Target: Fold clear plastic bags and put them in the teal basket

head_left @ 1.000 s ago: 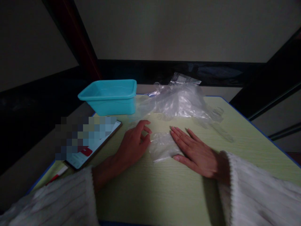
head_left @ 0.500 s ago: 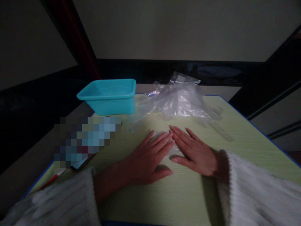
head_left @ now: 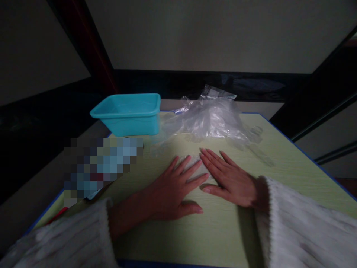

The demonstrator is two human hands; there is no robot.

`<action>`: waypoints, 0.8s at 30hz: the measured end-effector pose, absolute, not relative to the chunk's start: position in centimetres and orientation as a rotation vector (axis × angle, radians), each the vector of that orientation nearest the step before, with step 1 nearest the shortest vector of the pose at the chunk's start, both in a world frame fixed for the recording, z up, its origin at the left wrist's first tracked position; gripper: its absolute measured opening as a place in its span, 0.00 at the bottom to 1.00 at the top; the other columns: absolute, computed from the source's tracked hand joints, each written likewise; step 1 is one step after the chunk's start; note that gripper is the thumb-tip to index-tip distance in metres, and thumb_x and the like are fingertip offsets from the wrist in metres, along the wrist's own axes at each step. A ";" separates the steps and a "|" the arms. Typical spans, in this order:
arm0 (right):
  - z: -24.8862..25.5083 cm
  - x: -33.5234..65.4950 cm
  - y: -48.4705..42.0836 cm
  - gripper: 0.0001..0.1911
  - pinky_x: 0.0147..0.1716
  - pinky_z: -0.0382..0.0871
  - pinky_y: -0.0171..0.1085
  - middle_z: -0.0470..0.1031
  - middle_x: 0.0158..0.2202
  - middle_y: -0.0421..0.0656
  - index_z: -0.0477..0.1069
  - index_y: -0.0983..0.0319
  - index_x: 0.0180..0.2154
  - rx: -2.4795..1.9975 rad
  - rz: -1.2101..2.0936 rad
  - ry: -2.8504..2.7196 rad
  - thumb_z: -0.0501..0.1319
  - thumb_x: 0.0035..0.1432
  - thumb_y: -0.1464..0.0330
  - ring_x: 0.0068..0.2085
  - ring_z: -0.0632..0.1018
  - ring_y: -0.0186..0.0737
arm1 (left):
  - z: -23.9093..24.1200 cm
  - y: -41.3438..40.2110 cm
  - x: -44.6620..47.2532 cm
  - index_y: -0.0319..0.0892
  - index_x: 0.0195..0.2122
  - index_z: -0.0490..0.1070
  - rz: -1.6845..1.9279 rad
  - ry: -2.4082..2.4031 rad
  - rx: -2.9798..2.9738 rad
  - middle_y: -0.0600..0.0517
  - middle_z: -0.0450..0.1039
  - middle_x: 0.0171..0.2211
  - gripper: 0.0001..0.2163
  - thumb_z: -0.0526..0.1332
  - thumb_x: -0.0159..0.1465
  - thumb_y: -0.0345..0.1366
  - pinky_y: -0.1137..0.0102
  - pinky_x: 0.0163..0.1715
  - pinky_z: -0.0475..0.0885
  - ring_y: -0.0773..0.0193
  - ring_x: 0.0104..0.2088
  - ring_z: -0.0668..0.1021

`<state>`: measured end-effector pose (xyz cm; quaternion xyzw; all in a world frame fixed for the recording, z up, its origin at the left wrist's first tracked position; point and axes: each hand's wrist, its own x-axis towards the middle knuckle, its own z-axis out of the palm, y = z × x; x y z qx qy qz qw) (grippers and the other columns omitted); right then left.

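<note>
My left hand (head_left: 178,190) lies palm down with its fingers spread, resting on a flat piece of clear plastic (head_left: 197,168) on the table. My right hand (head_left: 227,178) is also palm down and flat, its fingertips over the right side of the same plastic. Both hands cover much of that piece, so its full outline is hidden; it looks like a small clear bag. Beyond my hands, a loose heap of clear plastic bags (head_left: 214,117) lies crumpled near the table's far edge.
A turquoise plastic basin (head_left: 131,124) stands at the far left of the pale table (head_left: 212,238), which has a blue edge. A blurred-out flat object (head_left: 111,163) lies at the left, with something red (head_left: 58,215) below it. A wall rises behind the table.
The fingers of my left hand have spread apart, showing more of the plastic between them. My right hand has barely moved and stays flat.
</note>
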<state>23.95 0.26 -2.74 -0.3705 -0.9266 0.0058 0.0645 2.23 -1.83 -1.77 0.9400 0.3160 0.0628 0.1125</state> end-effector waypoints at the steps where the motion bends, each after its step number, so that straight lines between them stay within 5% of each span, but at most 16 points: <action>1: -2.7 23.9 0.3 0.43 0.56 0.49 0.59 0.47 0.63 0.59 0.49 0.73 0.61 -1.126 0.023 -2.794 0.39 0.59 0.45 0.63 0.50 0.53 | -1.8 -1.9 2.2 0.46 0.62 0.51 0.190 0.929 2.756 0.41 0.42 0.65 0.32 0.55 0.59 0.53 0.44 0.57 0.42 0.42 0.63 0.44; 12: -2.3 23.7 0.2 0.45 0.56 0.49 0.60 0.45 0.63 0.59 0.48 0.75 0.61 -1.174 0.070 -2.826 0.38 0.58 0.44 0.63 0.49 0.54 | -1.7 -2.2 2.0 0.45 0.62 0.50 0.198 0.997 2.690 0.41 0.41 0.65 0.33 0.56 0.59 0.53 0.41 0.56 0.42 0.40 0.63 0.44; 17: -2.1 23.6 0.1 0.47 0.57 0.47 0.59 0.42 0.63 0.58 0.47 0.76 0.61 -1.205 0.073 -2.836 0.36 0.57 0.43 0.63 0.48 0.54 | -1.9 -1.1 1.4 0.37 0.62 0.46 0.535 1.218 2.476 0.38 0.49 0.63 0.27 0.48 0.65 0.44 0.48 0.59 0.45 0.51 0.62 0.54; 24: -2.3 23.8 0.1 0.45 0.57 0.48 0.59 0.44 0.63 0.57 0.47 0.74 0.61 -1.186 0.051 -2.813 0.37 0.58 0.44 0.64 0.49 0.52 | -2.5 0.2 1.1 0.38 0.59 0.46 0.850 1.181 2.107 0.37 0.56 0.59 0.23 0.49 0.64 0.38 0.56 0.53 0.62 0.55 0.54 0.68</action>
